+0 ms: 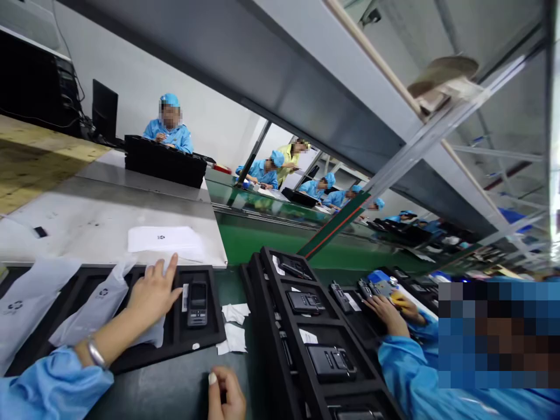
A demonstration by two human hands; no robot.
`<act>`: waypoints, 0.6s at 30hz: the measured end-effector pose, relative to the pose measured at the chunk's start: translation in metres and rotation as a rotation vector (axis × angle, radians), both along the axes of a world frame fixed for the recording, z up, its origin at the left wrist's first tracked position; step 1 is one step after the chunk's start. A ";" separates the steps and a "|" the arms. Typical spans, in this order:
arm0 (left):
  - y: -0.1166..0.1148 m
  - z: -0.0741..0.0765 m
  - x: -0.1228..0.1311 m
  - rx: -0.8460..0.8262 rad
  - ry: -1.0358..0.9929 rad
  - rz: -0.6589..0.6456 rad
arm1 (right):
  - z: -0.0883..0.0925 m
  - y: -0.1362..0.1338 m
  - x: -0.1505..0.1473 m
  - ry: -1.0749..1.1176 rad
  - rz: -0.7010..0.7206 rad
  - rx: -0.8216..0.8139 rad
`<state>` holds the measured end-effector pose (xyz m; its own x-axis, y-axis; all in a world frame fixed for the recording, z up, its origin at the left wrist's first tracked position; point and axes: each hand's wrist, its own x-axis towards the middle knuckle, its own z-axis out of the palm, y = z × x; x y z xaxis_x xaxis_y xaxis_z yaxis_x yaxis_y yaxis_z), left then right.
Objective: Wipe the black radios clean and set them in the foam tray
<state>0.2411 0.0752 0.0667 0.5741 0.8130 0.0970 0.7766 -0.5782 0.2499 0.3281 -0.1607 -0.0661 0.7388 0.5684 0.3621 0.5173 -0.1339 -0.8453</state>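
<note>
My left hand point(151, 294) lies flat with fingers stretched out on a thin white plastic bag point(94, 309) inside a black foam tray point(205, 341). A small black handheld device point(198, 303) sits in a slot of that tray, just right of my fingers. My right hand point(225, 396) is at the bottom edge, fingers curled in a loose fist; what it holds, if anything, is hidden. Small white paper slips point(234, 326) lie on the dark mat between my hands.
A stack of black trays point(266, 291) with black devices point(330, 361) stands at my right. A co-worker in a blue sleeve point(406, 361) handles devices beside it. More white bags point(21, 300) lie left, a white sheet point(164, 238) on the grey table, green conveyor point(262, 239) beyond.
</note>
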 end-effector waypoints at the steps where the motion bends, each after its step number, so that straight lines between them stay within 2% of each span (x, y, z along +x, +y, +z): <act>1: -0.011 -0.001 0.012 0.015 0.016 -0.043 | 0.000 0.001 0.002 0.006 0.020 0.002; 3: -0.031 -0.006 0.038 -0.010 0.054 -0.096 | 0.001 0.006 0.006 0.012 0.074 -0.004; 5: -0.043 -0.014 0.063 -0.064 0.088 -0.095 | 0.002 0.009 0.007 0.014 0.104 -0.021; 8: -0.045 -0.023 0.088 -0.132 0.093 -0.058 | 0.000 0.007 0.005 0.039 0.114 -0.027; 10: -0.040 -0.021 0.089 -0.174 0.065 -0.051 | -0.003 0.002 0.004 0.086 0.103 -0.010; 13: -0.038 -0.007 0.064 -0.213 -0.017 -0.130 | -0.006 -0.004 0.008 0.223 -0.006 0.020; 15: -0.044 0.007 0.032 -0.224 -0.083 -0.270 | -0.007 -0.005 0.012 0.283 -0.030 0.056; 18: -0.062 0.022 -0.024 -0.270 -0.114 -0.582 | -0.003 0.000 0.013 0.255 0.163 0.104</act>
<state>0.2174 0.0134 0.0890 0.9263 0.3763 0.0188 0.3153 -0.8017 0.5078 0.3408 -0.1604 -0.0687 0.7156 0.6563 0.2394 0.2942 0.0277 -0.9553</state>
